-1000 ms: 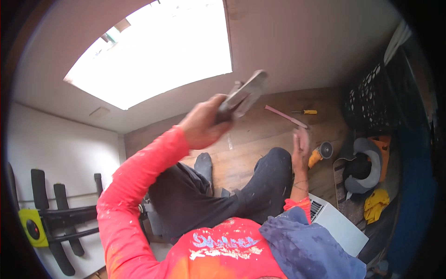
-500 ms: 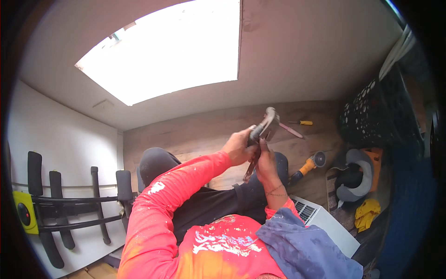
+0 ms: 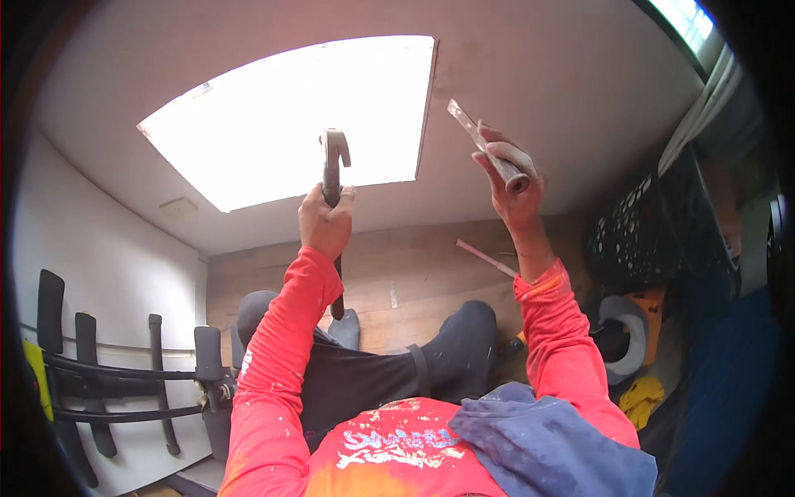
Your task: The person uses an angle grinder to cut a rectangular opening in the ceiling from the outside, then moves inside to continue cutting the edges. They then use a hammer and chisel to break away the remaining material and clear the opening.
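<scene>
My left hand (image 3: 325, 222) is wrapped round a claw hammer (image 3: 338, 147), held upright with its head in front of the bright opening and its dark handle running down past my wrist. Raised at the right, my right hand (image 3: 520, 189) grips a flat metal chisel (image 3: 464, 121). The chisel's blade tilts up and left toward the wall, and its round struck end faces back toward me. The two tools are well apart. Neither appears to touch the wall.
A bright square opening (image 3: 281, 124) is cut in the white wall (image 3: 563, 99). On the wooden floor lies a pink stick (image 3: 484, 258). A black perforated basket (image 3: 625, 219), a grey neck pillow (image 3: 636, 335) and yellow cloth (image 3: 642, 399) sit rightward; padded exercise equipment (image 3: 124, 369) stands left.
My hands were close together over my lap and have moved apart. The left hand with the hammer went left and up; the right hand with the chisel rose toward the wall.
</scene>
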Demonstrator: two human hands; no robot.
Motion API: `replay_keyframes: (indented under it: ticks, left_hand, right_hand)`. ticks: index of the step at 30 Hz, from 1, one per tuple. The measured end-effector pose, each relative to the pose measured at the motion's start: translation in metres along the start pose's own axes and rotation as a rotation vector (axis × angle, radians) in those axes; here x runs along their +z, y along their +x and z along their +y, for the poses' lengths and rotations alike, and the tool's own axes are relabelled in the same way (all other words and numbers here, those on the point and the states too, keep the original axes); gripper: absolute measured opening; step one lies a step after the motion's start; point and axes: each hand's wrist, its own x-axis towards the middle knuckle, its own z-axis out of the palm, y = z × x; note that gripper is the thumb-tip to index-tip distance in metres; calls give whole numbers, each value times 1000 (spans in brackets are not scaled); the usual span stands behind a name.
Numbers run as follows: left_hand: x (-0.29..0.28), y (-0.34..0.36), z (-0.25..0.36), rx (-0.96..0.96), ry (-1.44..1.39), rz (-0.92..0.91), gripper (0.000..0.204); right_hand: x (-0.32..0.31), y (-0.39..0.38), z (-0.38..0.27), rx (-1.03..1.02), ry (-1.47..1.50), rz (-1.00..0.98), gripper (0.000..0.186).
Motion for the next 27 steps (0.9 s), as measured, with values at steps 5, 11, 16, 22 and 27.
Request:
replay_keyframes:
  ticks: [5,11,16,22,27]
  left_hand:
    - [-2,-2,-1,-52,-35,-57,29]
    - [3,-5,5,8,14,-72,28]
    - [8,-2,5,7,44,-125,26]
    - [14,0,-9,-63,-75,-185,25]
    - [14,-3,-10,-38,-16,-158,27]
  right_hand:
    - [21,20,26,-92,-56,-8,27]
    - [17,26,51,-202,-86,-128,22]
    - [22,32,63,-240,-73,-90,56]
    - [22,30,65,-242,-126,-128,55]
    - [22,27,60,-214,-82,-153,31]
